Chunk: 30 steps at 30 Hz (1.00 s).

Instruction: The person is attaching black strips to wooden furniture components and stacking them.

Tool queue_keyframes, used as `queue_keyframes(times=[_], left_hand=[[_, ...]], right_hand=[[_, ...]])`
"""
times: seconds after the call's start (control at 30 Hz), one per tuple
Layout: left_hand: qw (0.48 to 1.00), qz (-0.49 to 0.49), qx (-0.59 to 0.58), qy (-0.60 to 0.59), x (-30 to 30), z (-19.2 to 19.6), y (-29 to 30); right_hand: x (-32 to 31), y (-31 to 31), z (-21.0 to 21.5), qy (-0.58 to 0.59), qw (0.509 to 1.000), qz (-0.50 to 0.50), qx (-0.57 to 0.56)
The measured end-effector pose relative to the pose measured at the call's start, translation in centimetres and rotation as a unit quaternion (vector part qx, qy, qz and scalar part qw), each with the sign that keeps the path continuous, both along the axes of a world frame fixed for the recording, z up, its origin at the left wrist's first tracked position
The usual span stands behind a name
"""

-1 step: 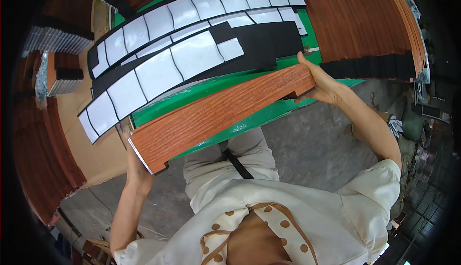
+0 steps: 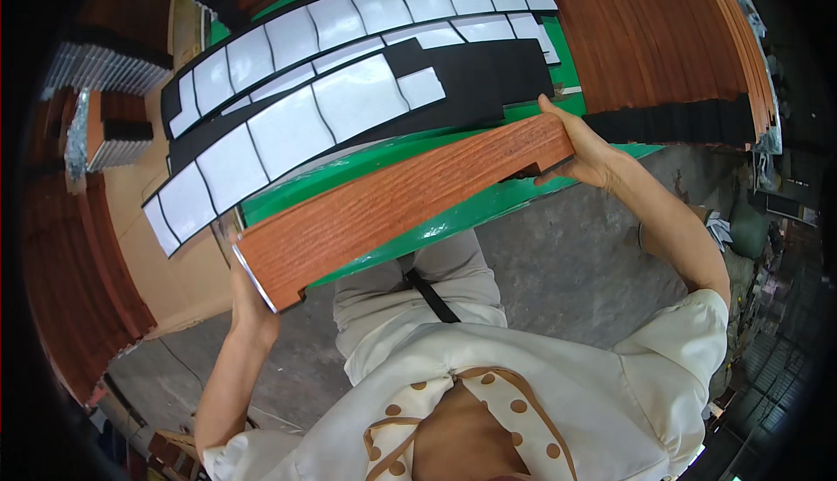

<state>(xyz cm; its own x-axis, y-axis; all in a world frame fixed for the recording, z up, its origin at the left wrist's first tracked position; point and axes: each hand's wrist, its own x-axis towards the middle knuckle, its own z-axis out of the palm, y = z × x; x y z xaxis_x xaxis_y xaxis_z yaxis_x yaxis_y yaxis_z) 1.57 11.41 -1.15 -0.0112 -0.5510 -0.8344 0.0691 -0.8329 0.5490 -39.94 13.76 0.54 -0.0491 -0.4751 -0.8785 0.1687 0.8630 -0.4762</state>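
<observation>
Well, the right hand (image 2: pixel 597 157) is clamped on one end of a reddish-brown wood-grain plank (image 2: pixel 401 195), thumb at the far corner, other fingers curled under the near side. The left hand (image 2: pixel 254 314) grips the opposite end by its white edge, thumb at the far corner; its remaining fingers are mostly hidden from me. Between the hands the plank slants, its right end farther from the body, a notch in the near edge close to each hand. Around it, strips of green surface (image 2: pixel 446 226) show along both long sides. Ahead of the left thumb, white panels (image 2: pixel 292 130) on black backing come near the plank's far edge. Beyond the right thumb stands a brown stack (image 2: pixel 654 28), its black edge near the wrist. Cardboard (image 2: pixel 131 237) spreads left of the left hand; bodyward of the right fingers, past the green edge, there's grey floor (image 2: pixel 567 246).
</observation>
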Motion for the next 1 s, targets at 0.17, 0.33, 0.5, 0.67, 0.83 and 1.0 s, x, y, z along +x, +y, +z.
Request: queue_keyframes(times=[0.17, 0.33, 0.5, 0.67, 0.83, 1.0], left_hand=[[0.993, 0.098, -0.056, -0.018, 0.3, -2.0, 2.4], [0.970, 0.124, -0.204, 0.044, 1.7, -4.6, 4.1], [0.885, 0.039, -0.461, 0.051, 2.3, -11.3, 3.5], [0.845, -0.064, -0.522, -0.094, 4.4, -15.4, 3.3], [0.884, -0.047, -0.462, -0.053, 3.5, -14.1, 3.5], [0.875, 0.045, -0.477, 0.069, -0.9, -9.9, 2.4]], right_hand=[[1.4, 3.3, -1.0, 0.047, 0.989, -0.108, -0.087], [2.5, 7.4, -3.4, 0.074, 0.935, -0.098, -0.334], [1.9, 7.1, -8.0, 0.148, 0.863, -0.038, -0.481], [1.4, 6.2, -10.7, 0.151, 0.807, -0.022, -0.571], [1.5, 6.2, -10.5, 0.185, 0.824, -0.011, -0.535], [2.2, 5.8, -10.6, 0.142, 0.833, -0.053, -0.532]])
